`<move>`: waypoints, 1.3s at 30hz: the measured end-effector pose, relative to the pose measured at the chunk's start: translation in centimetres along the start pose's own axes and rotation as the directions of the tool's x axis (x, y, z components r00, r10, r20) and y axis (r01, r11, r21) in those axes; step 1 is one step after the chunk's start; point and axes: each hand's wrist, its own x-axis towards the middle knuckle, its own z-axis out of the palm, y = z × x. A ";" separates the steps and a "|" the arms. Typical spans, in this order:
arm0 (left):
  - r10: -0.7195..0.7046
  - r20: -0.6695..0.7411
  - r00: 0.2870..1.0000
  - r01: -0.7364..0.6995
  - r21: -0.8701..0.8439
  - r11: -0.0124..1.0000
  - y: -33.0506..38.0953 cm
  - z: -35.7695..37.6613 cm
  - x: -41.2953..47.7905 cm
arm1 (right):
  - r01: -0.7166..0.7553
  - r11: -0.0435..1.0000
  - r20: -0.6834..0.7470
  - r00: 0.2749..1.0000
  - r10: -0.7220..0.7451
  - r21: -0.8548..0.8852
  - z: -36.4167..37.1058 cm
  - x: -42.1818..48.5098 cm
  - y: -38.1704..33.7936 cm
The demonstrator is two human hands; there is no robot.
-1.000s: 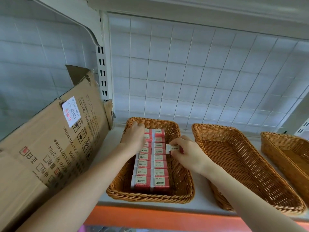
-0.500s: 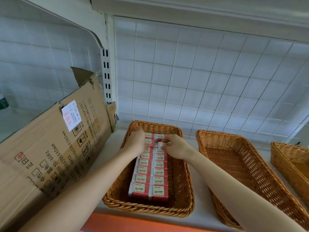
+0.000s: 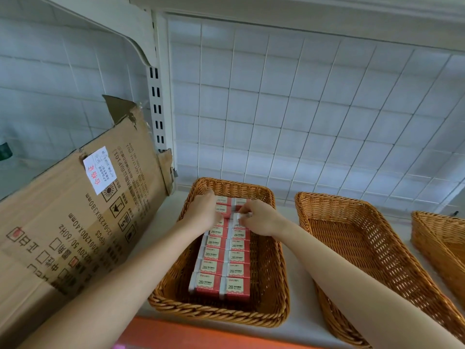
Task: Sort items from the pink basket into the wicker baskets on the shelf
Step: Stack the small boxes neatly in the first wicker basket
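Note:
A wicker basket on the white shelf holds two rows of small red and cream eraser boxes marked 2B. My right hand pinches one eraser box and holds it down in the right row, towards the far end. Over the left row's far end lies my left hand, fingers bent onto the boxes there; whether it grips one is hidden. The pink basket is out of view.
Two more wicker baskets stand to the right, one in the middle and one at the edge. A flattened cardboard box leans at the left. A wire grid back panel closes the shelf. An orange shelf front runs below.
My right hand carried the eraser box from beside the right row forward into the row's far part. My left hand stayed at the far left end. The camera moved closer.

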 end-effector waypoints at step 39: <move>0.096 0.004 0.995 -0.096 0.042 0.995 -0.3 0.1 -0.3 | 0.065 0.938 -0.231 0.961 -0.151 -0.342 1.1 1.0 0.2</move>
